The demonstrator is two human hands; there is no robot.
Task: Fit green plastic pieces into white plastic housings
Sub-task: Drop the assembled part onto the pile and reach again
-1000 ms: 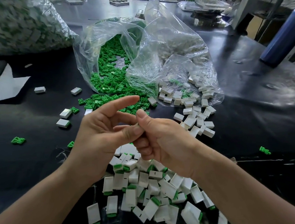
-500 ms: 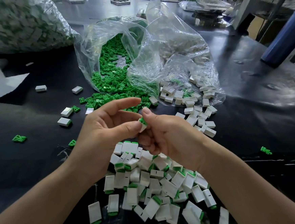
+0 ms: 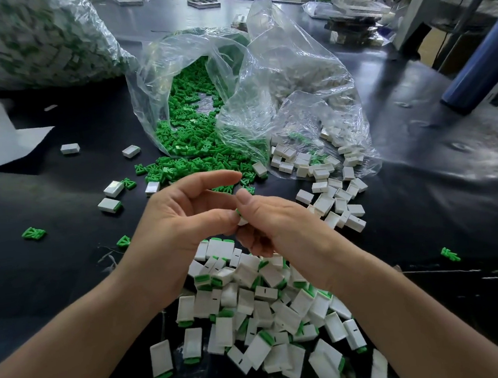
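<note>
My left hand point(image 3: 184, 217) and my right hand point(image 3: 277, 225) meet above the black table point(image 3: 54, 269). Both pinch one small white housing point(image 3: 242, 221) with a green piece at its top; only a sliver of it shows between the thumbs. My left index finger is stretched out above it. Below my hands lies a heap of white housings with green pieces fitted point(image 3: 260, 313). Loose green pieces point(image 3: 196, 139) spill from a clear bag point(image 3: 156, 85). Empty white housings point(image 3: 331, 194) spill from a second clear bag point(image 3: 307, 74) to the right.
A large full bag of parts point(image 3: 30, 42) sits at the back left, with white paper point(image 3: 8, 139) beside it. A blue bottle point(image 3: 479, 60) stands at the right. Stray housings point(image 3: 110, 199) and green pieces point(image 3: 33, 233) lie scattered on the left of the table.
My hands have stayed together on the housing. The green piece showed more between the thumbs half a second ago; now it is nearly hidden. The view has shifted slightly.
</note>
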